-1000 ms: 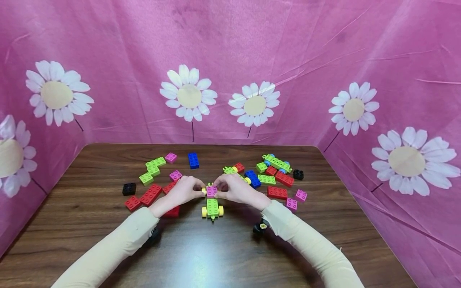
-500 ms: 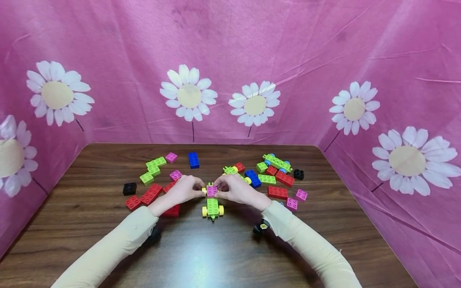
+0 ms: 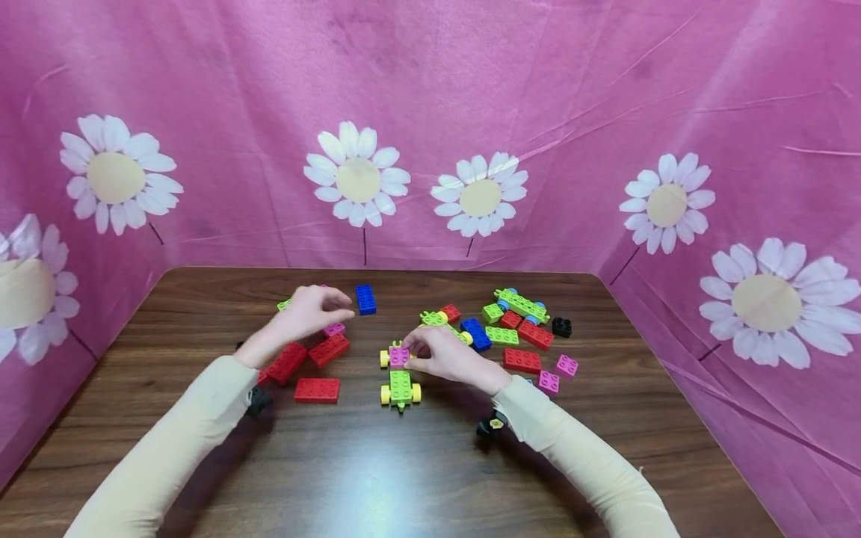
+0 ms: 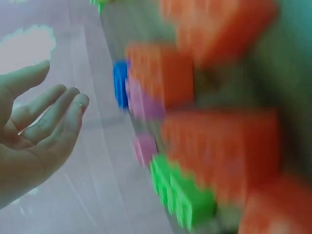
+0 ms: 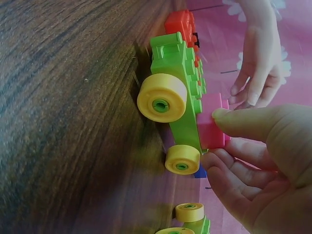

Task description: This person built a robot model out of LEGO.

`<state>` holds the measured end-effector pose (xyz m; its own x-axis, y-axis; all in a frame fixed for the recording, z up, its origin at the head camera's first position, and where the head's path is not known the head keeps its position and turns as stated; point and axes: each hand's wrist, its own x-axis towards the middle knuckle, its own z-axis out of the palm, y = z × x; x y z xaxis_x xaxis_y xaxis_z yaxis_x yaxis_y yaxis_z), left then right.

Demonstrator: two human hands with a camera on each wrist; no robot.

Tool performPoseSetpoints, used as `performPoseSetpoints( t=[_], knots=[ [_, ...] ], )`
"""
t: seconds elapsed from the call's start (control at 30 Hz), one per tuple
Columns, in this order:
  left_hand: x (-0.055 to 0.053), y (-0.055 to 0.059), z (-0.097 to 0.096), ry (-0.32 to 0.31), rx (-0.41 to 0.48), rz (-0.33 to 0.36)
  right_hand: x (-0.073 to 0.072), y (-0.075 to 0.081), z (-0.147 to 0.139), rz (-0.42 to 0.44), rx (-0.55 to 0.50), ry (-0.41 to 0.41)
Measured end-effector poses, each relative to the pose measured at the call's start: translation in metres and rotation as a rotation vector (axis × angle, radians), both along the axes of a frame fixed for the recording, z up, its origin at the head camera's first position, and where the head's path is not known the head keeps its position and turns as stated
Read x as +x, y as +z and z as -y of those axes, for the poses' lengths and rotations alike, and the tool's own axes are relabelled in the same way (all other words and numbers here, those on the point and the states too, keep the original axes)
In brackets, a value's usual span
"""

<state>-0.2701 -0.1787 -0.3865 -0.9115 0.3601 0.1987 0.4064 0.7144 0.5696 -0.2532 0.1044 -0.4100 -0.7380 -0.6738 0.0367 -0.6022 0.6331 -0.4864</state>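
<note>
A pink brick sits on the far end of a lime green wheeled base with yellow wheels. My right hand pinches this brick; in the right wrist view the thumb lies against the pink brick and fingertips are at its other side. My left hand is raised above the bricks on the left, its fingers loosely bent and holding nothing. Under and around it are a pink brick, a red brick and a lime brick, partly hidden by the hand. A blue brick lies just beyond the fingertips.
At the right lie several red bricks, a blue brick, a black brick and small pink bricks. A lime base with blue wheels stands behind them. Pink flowered cloth rises past the table's far edge.
My left hand has let go of the wheeled base and moved left and away from me, over the loose bricks. The right hand stays at the pink brick.
</note>
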Motion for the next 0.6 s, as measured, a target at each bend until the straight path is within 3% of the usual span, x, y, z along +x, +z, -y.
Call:
performPoseSetpoints(
  t=[0.17, 0.27, 0.43, 0.6],
  knots=[
    [-0.02, 0.007, 0.038, 0.089, -0.025, -0.003, 0.001, 0.0, 0.0, 0.0, 0.0, -0.001],
    [-0.027, 0.007, 0.059, 0.14, -0.021, 0.033, 0.001, 0.001, 0.0, 0.002, 0.001, -0.001],
    [-0.034, -0.002, 0.087, 0.197, -0.041, 0.061, 0.002, 0.001, 0.0, -0.001, 0.002, 0.002],
    [-0.037, -0.014, 0.101, 0.205, -0.084, 0.126, 0.002, -0.001, 0.0, -0.002, 0.002, -0.004]
  ],
)
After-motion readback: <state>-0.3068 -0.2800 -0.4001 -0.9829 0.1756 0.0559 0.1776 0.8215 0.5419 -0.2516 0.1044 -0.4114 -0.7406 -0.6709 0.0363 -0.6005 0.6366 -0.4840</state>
